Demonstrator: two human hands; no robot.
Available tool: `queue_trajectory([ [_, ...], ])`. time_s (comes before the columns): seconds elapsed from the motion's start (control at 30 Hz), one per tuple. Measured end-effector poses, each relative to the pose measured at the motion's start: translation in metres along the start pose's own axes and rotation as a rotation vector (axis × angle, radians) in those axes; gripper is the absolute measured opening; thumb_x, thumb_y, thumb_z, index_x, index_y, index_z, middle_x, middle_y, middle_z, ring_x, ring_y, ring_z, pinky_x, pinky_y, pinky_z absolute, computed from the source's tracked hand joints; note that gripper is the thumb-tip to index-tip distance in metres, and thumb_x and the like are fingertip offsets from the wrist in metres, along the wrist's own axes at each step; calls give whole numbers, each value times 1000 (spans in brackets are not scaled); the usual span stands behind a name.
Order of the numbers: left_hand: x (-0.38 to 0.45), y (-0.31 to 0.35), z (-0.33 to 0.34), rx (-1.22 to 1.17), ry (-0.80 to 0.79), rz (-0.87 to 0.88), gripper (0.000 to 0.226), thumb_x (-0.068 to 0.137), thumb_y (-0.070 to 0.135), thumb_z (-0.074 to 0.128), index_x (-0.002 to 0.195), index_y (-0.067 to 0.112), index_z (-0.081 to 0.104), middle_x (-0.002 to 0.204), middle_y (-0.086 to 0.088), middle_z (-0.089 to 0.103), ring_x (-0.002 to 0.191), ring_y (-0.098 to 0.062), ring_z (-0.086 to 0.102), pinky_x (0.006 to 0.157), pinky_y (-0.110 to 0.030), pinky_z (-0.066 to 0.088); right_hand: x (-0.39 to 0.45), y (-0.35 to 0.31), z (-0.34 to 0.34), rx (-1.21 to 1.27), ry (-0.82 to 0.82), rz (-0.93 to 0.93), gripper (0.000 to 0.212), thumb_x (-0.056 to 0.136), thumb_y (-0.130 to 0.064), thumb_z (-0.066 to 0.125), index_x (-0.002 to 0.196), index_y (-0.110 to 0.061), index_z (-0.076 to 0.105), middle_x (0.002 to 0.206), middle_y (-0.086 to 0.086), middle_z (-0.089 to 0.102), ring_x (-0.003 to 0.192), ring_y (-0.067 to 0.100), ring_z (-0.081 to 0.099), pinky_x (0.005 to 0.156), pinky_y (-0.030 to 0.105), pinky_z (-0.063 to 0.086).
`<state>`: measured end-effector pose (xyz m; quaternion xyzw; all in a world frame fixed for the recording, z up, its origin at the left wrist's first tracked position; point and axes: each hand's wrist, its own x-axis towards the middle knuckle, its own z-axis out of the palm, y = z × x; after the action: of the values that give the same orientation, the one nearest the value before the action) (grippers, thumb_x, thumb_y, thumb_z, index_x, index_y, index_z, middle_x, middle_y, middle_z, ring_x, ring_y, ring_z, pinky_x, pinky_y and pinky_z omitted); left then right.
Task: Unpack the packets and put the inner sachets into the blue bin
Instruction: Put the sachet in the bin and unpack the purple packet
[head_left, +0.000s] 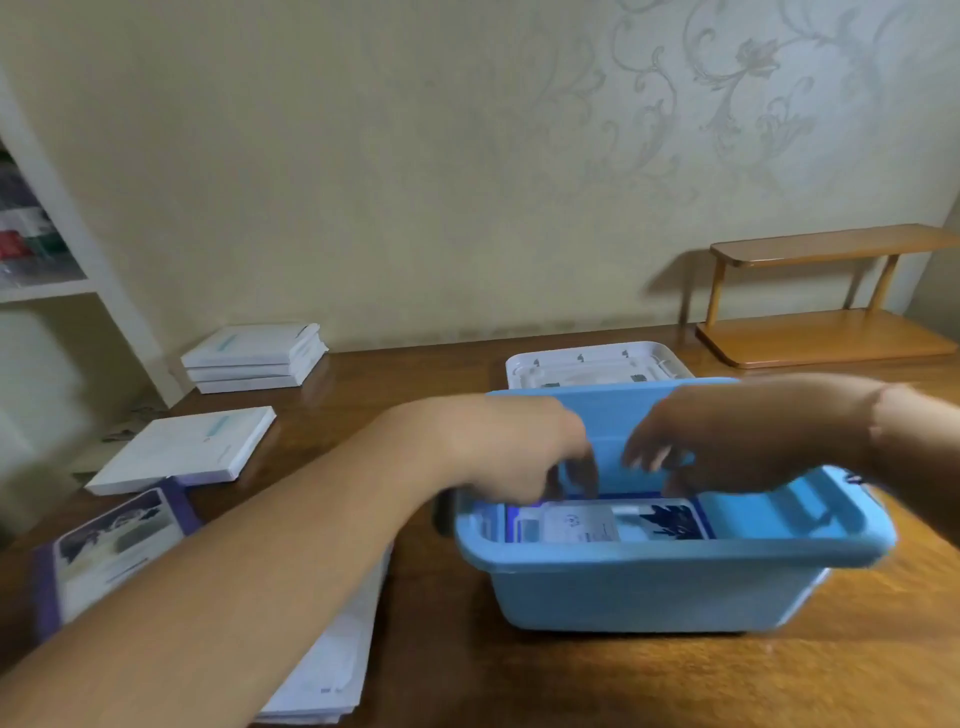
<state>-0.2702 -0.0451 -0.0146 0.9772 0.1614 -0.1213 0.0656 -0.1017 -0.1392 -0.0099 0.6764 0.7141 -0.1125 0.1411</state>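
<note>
**Both hands over the blue bin**

Blue bin (660, 587) sits on the wooden table (519, 675), right of centre, lid off. White lid (597, 364) lies flat just behind it. Inside the bin: sachets (597, 522) w/ dark blue edges and a pale printed panel, lying flat at the bottom.

Left hand (524, 447) reaches in over the bin's left rim, fingers curled downward; blurred, so can't tell if it grips anything. Right hand (727, 441) comes in from the right above the bin's middle, fingers (649, 460) spread and pointing down, nothing seen in them — looks released. Hands are near each other, not touching.

Left side of table: stack of white packets (254, 358) at the back nr the wall; a single white packet (182, 449) closer in; a purple-edged printed packet (104, 551) nearer still, partly under the left forearm. Pile of white sheets/wrappers (332, 670) below the forearm, at the front edge.

Back right: small wooden shelf (821, 296) on the table against the patterned wall. Far left: white shelving (47, 291), contents blurred.
</note>
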Motion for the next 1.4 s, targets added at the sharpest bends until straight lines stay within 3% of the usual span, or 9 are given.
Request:
queue_trajectory([
  [0.13,-86,-32,10,-318,718,-3,22,91,12,66,109,22,73,101,15,71,93,-3,65,79,-15,50,-20,-36,-30,391,649,-124,19,84,-37,60,102,-39,68,77,-26,71,73,-7,65,69,15,50],
  [0.23,-147,-61,49,-279,948,-206,20,88,15,69,101,29,72,95,21,68,93,-1,62,73,-9,49,-23,-93,-31,565,916,-330,7,81,-33,64,83,-38,69,66,-21,69,62,-3,66,62,13,49],
  [0.37,-206,-97,104,-128,917,-432,20,87,19,69,103,30,69,96,17,69,92,3,61,80,-12,52,2,-176,-16,524,1023,-510,8,83,-28,68,82,-34,72,63,-18,66,65,2,64,63,10,48],
  [0.53,-252,-115,157,-42,793,-717,30,84,39,73,112,33,67,117,16,64,110,-1,52,94,-4,31,70,-254,18,461,778,-582,14,92,-18,63,94,-25,74,82,-11,72,70,4,62,64,21,54],
  [0.7,-280,-127,186,73,603,-787,59,80,62,66,131,34,54,138,16,50,130,-6,40,108,-25,32,115,-281,48,468,584,-517,19,97,-19,55,101,-24,72,94,-7,73,79,7,63,74,22,54],
  [0.87,-293,-137,198,160,630,-714,43,79,60,67,107,28,64,110,13,65,103,-9,59,88,-24,46,124,-281,54,452,529,-474,20,97,-20,55,104,-25,72,93,-8,72,82,8,65,76,21,54],
  [1.03,-292,-145,203,290,785,-575,29,92,37,53,78,19,70,78,7,70,71,-10,64,58,-27,53,122,-283,54,435,523,-485,20,98,-23,52,105,-26,71,97,-9,70,83,7,62,77,21,53],
  [1.2,-293,-142,190,144,1076,-735,51,100,47,35,95,14,74,94,0,75,85,-11,70,66,-10,48,119,-297,64,208,841,-684,12,84,-9,65,89,-17,72,88,-1,70,78,21,66,58,32,56],
  [1.4,-292,-136,173,136,1189,-776,41,97,37,41,91,13,73,87,1,73,78,-3,59,65,-3,33,136,-312,68,48,1058,-796,23,83,-6,70,106,-10,72,114,9,70,103,26,66,80,38,58],
])
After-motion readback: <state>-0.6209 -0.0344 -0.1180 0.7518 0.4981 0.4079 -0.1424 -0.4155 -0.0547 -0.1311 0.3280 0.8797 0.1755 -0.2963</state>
